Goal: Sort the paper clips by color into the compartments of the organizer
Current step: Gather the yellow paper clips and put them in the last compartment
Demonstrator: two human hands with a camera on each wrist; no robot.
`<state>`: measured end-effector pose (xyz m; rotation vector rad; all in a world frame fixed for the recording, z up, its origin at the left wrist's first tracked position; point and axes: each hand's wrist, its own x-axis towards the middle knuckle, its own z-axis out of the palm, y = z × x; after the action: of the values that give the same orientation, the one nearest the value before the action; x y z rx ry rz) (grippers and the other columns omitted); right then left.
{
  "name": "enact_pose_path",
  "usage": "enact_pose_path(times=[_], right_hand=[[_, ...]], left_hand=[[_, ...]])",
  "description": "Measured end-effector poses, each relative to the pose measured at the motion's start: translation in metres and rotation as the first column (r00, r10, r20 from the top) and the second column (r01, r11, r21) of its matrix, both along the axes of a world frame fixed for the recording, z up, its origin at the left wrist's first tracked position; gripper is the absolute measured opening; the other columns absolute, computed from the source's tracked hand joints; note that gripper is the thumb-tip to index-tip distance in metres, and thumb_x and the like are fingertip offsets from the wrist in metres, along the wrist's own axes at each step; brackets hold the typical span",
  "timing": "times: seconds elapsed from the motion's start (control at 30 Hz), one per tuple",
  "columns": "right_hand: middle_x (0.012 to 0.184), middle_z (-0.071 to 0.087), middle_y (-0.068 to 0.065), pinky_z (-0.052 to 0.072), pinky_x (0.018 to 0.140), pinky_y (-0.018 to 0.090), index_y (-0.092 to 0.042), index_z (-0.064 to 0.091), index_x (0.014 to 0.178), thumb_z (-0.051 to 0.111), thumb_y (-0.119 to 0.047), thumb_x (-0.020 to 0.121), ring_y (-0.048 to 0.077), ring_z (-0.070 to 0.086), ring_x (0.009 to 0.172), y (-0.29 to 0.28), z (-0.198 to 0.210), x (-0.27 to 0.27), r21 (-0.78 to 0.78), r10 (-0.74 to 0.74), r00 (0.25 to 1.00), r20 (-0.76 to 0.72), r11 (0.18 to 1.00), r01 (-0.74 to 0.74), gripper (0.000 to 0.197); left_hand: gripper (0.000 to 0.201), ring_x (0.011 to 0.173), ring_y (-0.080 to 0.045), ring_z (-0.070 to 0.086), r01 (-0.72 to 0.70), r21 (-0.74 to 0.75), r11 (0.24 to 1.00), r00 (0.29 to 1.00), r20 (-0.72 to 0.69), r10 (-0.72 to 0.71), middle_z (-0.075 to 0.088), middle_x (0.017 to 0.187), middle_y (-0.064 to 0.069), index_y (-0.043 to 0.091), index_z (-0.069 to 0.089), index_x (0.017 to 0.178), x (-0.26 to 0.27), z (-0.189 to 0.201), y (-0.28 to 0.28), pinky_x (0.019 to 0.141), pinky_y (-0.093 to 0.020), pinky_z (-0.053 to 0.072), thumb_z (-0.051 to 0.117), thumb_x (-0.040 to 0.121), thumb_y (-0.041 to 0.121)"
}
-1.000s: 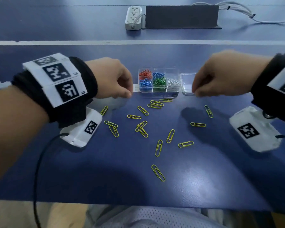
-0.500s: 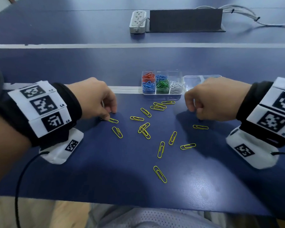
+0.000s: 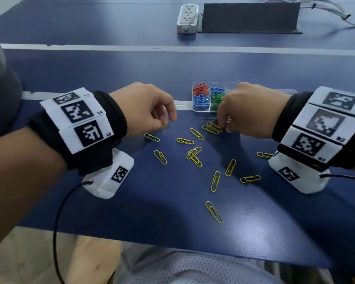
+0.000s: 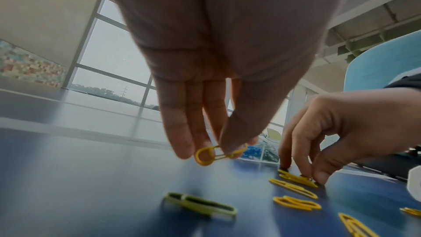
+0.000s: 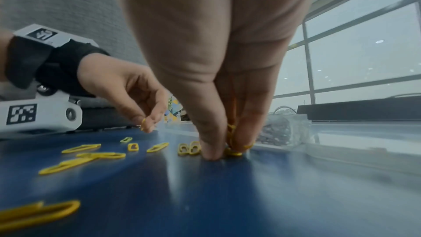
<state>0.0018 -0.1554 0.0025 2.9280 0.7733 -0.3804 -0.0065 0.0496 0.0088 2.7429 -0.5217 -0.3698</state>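
Note:
Several yellow paper clips [image 3: 194, 153] lie scattered on the blue table. A clear organizer [image 3: 201, 97] behind them holds red, blue and green clips; my right hand covers its right part. My left hand [image 3: 164, 121] hangs just above the table and pinches one yellow clip [image 4: 219, 153] between thumb and fingers. My right hand [image 3: 223, 125] is down on the table in front of the organizer, its thumb and fingers pinching yellow clips [image 5: 233, 143] at the edge of a small cluster [image 3: 212, 128].
A white power strip [image 3: 188, 18] and a dark panel [image 3: 250, 17] sit at the far side, with grey cables [image 3: 324, 9] at the back right. The table's front edge [image 3: 172, 242] runs just above my lap.
My left hand has lifted a yellow clip off the table and moved right. My right hand has moved forward and left, from the clips on the right to the cluster by the organizer.

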Motion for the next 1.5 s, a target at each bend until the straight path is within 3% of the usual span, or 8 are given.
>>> enact_pose_path(times=[0.1,0.27,0.37,0.47,0.63,0.87,1.13,1.5], right_hand=[[0.075,0.049,0.001,0.036,0.060,0.026,-0.028,0.065,0.080,0.057,-0.008,0.079,0.034,0.060,0.090,0.000,0.000,-0.005,0.012,-0.016,1.000,-0.009,1.000,0.016,0.021],[0.066,0.039,-0.008,0.024,0.049,0.020,-0.028,0.057,0.089,0.052,-0.011,0.079,0.026,0.045,0.078,-0.002,0.000,-0.009,0.036,-0.021,1.000,-0.008,0.999,0.021,0.020],[0.062,0.041,-0.014,0.036,0.060,0.021,-0.026,0.066,0.102,0.050,-0.009,0.080,0.020,0.040,0.076,0.000,0.002,-0.006,0.109,-0.051,0.998,-0.027,0.993,0.053,0.032],[0.082,0.064,0.003,0.051,0.079,0.031,-0.025,0.072,0.098,0.052,-0.016,0.082,0.029,0.055,0.082,0.007,0.001,-0.007,0.164,-0.048,0.998,-0.038,0.985,0.054,0.026],[0.078,0.052,0.002,0.043,0.070,0.028,-0.020,0.072,0.092,0.070,-0.027,0.077,0.031,0.060,0.093,0.021,-0.001,-0.009,0.126,-0.040,0.998,-0.039,0.991,0.045,0.016],[0.075,0.049,-0.007,0.027,0.048,0.019,-0.024,0.065,0.101,0.059,-0.018,0.079,0.018,0.043,0.080,0.022,0.001,-0.014,0.077,0.031,0.999,-0.007,0.997,-0.030,0.023],[0.086,0.070,0.009,0.054,0.077,0.034,-0.018,0.075,0.089,0.051,-0.018,0.080,0.031,0.060,0.081,0.013,0.009,-0.012,0.149,-0.042,0.998,-0.054,0.988,0.050,0.025],[0.080,0.068,-0.001,0.042,0.069,0.023,-0.024,0.076,0.090,0.070,-0.035,0.075,0.016,0.049,0.075,0.016,0.002,-0.015,0.142,0.005,0.998,-0.058,0.990,0.003,0.019]], left_hand=[[0.027,0.074,-0.015,0.064,0.030,0.025,0.999,0.999,0.026,-0.031,0.064,0.073,0.010,0.026,0.067,0.086,0.002,0.000,-0.009,0.068,-0.010,0.041,0.053,0.078,0.005],[0.032,0.071,-0.021,0.056,0.097,0.076,0.992,0.995,0.030,-0.100,0.067,0.084,-0.003,0.025,0.073,0.086,0.002,-0.003,-0.020,0.073,-0.023,0.044,0.048,0.081,0.006],[0.031,0.075,-0.021,0.059,0.109,0.100,0.989,0.994,0.015,-0.111,0.070,0.088,-0.005,0.026,0.074,0.085,0.000,-0.007,-0.025,0.075,-0.022,0.044,0.050,0.080,0.009],[0.015,0.080,-0.016,0.062,0.144,0.145,0.979,0.989,0.000,-0.145,0.071,0.091,-0.001,0.027,0.074,0.091,0.000,-0.010,-0.031,0.079,-0.023,0.048,0.065,0.079,0.029],[0.030,0.076,-0.010,0.051,0.183,0.225,0.957,0.983,-0.016,-0.184,0.071,0.094,0.000,0.024,0.073,0.099,0.004,-0.014,-0.036,0.074,-0.021,0.043,0.076,0.071,0.034],[0.020,0.055,0.001,0.047,0.166,0.208,0.964,0.986,-0.056,-0.158,0.055,0.058,0.013,0.028,0.071,0.095,0.000,-0.008,-0.038,0.061,-0.018,0.040,0.072,0.075,0.026],[0.016,0.053,0.000,0.047,0.047,0.103,0.994,0.999,0.013,-0.049,0.052,0.054,0.012,0.023,0.068,0.080,-0.002,-0.004,-0.040,0.071,-0.020,0.045,0.053,0.077,0.017],[0.021,0.047,-0.002,0.047,0.012,0.037,0.999,0.993,-0.114,-0.008,0.052,0.055,0.007,0.021,0.052,0.066,0.008,-0.005,-0.049,0.053,-0.021,0.039,0.067,0.075,0.032]])
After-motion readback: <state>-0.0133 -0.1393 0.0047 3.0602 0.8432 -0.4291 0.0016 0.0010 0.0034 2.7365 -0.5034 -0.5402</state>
